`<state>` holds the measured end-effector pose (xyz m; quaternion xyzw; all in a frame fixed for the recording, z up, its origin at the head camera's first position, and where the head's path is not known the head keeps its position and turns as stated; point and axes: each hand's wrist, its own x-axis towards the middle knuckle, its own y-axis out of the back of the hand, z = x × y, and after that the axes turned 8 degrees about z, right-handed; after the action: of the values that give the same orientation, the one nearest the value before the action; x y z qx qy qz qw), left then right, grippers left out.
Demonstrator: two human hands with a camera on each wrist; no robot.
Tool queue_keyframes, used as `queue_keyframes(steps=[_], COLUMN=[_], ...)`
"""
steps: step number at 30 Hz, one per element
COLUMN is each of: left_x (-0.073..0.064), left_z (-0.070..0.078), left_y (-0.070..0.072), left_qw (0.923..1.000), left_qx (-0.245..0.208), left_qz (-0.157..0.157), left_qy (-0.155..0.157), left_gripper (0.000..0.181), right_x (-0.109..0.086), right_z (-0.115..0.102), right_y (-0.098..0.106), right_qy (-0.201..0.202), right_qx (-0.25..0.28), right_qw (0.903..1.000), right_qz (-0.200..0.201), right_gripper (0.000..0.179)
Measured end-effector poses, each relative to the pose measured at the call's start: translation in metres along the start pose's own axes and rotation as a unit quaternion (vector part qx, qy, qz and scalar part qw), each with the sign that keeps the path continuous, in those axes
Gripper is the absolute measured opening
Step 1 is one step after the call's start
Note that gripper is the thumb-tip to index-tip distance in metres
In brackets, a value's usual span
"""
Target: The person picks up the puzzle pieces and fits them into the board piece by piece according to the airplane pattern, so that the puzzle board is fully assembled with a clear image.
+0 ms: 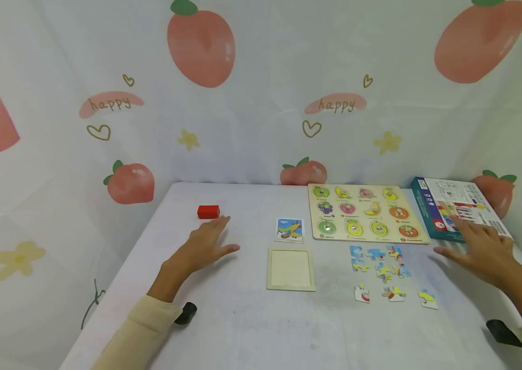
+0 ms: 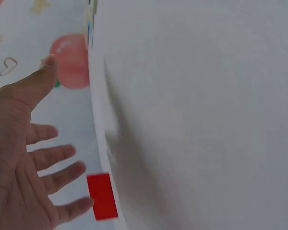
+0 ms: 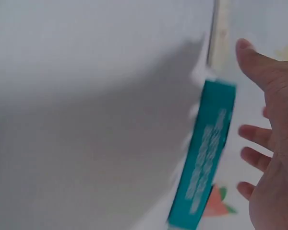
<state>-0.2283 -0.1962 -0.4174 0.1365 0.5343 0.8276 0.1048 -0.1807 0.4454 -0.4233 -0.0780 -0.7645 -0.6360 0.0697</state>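
Observation:
My left hand hovers over the left of the table with spread fingers and nothing held. Nearest to it is a red block, just beyond its fingertips. On the right, my right hand is spread too, holding nothing, close to the front of a teal and white box. Between the hands lie a square wooden puzzle tray, a small picture card with a yellow airplane, and several loose jigsaw pieces.
A wooden fruit puzzle board lies at the back right, beside the box. A white cloth with peaches hangs behind the table. Dark straps show by both wrists.

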Motion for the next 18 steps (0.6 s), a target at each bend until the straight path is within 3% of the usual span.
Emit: queue_keyframes(steps=[4,8,18], left_x=[0.004,0.006,0.009], left_z=[0.017,0.037,0.074], left_y=[-0.004,-0.007,-0.023], left_qw=[0.9981,0.9949,0.9876], left_qx=[-0.052,-0.091,-0.132], left_qz=[-0.029,-0.036,-0.077], left_qy=[-0.013,-0.026,-0.037], left_gripper=[0.086,0.085,0.084], right_x=[0.004,0.007,0.017], right_z=[-0.024,-0.051,-0.106], right_y=[0.001,0.000,-0.013], right_qy=[0.027,0.059,0.128], right_qx=[0.019,0.033,0.094], right_qw=[0.9994,0.9976,0.9869], right_qz=[-0.013,-0.016,-0.027], right_gripper=[0.102,0.088,0.061])
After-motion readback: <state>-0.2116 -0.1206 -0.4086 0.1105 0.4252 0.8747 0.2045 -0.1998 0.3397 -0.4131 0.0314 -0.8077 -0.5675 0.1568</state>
